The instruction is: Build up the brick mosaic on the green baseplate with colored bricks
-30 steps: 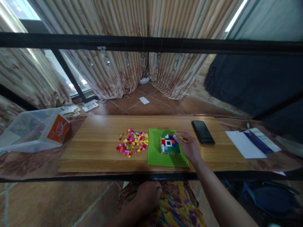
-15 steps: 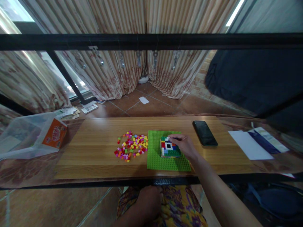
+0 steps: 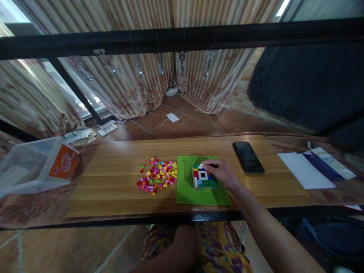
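On a green studded baseplate (image 3: 184, 197) sits a square block build (image 3: 205, 183) of small building bricks. Its top has green, red, blue and white pieces, with a white ring around a dark square in the middle. My right hand (image 3: 223, 174) reaches over from the right, its fingertips pinched at the far edge of the build on a small brick that they partly hide. Left of the baseplate lies a loose pile of small bricks (image 3: 159, 175) in pink, red, yellow and orange. My left hand (image 3: 186, 242) rests in shadow on my lap, curled closed below the table edge.
A black phone (image 3: 248, 157) lies right of the baseplate on the wooden board (image 3: 113, 159). Farther right are white papers (image 3: 305, 170). At the left stands a clear plastic bin (image 3: 31, 167) with an orange label. A dark bar (image 3: 182, 40) crosses the view in front of the curtains.
The view has tilted and shifted slightly. My right hand keeps its pinch at the build's far edge, and my left hand stays on my lap.
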Available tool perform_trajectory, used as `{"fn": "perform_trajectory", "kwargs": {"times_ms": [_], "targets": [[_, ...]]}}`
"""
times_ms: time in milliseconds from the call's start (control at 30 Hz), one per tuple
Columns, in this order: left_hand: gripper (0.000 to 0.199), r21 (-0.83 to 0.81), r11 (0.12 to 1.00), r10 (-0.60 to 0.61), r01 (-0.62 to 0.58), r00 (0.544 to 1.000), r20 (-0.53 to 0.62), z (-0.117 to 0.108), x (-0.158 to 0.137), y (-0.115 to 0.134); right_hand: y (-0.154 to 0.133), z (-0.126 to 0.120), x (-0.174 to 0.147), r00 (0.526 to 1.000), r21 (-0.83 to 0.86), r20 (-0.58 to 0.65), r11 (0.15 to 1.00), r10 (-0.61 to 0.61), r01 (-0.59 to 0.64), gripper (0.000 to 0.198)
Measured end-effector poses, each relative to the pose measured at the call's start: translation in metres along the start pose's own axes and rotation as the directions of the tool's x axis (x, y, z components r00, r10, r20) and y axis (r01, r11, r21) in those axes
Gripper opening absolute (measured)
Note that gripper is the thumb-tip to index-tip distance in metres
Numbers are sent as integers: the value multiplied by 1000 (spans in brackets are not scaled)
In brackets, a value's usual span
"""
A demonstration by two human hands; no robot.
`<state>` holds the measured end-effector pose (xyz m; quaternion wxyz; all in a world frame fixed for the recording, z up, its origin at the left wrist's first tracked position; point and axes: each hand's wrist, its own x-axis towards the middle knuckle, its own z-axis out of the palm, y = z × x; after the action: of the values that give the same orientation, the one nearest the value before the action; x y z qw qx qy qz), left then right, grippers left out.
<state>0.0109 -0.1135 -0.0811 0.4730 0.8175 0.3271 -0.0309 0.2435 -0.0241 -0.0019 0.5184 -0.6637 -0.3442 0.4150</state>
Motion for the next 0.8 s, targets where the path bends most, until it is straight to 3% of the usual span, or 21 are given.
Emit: {"fn": "perform_trajectory", "kwargs": {"times_ms": [133, 233, 300, 367, 400, 467, 533, 600, 700, 800], "targets": [[33, 130, 988, -79, 84, 996, -43, 17, 16, 10, 6, -1, 2, 1000, -31, 15, 999, -22, 23, 27], [36, 163, 978, -119, 129, 991, -68, 22, 25, 17, 8, -6, -2, 993, -126, -38, 986, -113, 107, 31], [32, 200, 968, -148, 155, 988, -46, 20, 28, 20, 3, -11, -15, 950, -226, -168, 948, -264, 224, 30], [28, 252, 953, -177, 170, 984, 5, 15, 28, 25, -7, -15, -40, 861, -319, -281, 887, -425, 334, 25], [28, 283, 943, -194, 177, 980, 35, 12, 28, 27, -12, -17, -56, 842, -345, -268, 863, -467, 369, 22], [28, 359, 917, -217, 171, 972, 91, 6, 29, 33, -18, -14, -93, 889, -358, -96, 849, -447, 388, 16], [30, 431, 890, -224, 146, 965, 136, 2, 31, 38, -13, -6, -128, 934, -392, 192, 849, -300, 353, 16], [29, 479, 873, -205, 93, 961, 187, 0, 32, 42, 2, 7, -155, 915, -494, 371, 801, -157, 338, 21], [26, 522, 853, -166, 11, 953, 252, -1, 27, 44, 30, 24, -172, 918, -642, 388, 689, -86, 336, 22], [25, 550, 835, -160, -14, 950, 268, -10, 8, 41, 51, 31, -176, 908, -693, 417, 630, -46, 350, 26]]}}
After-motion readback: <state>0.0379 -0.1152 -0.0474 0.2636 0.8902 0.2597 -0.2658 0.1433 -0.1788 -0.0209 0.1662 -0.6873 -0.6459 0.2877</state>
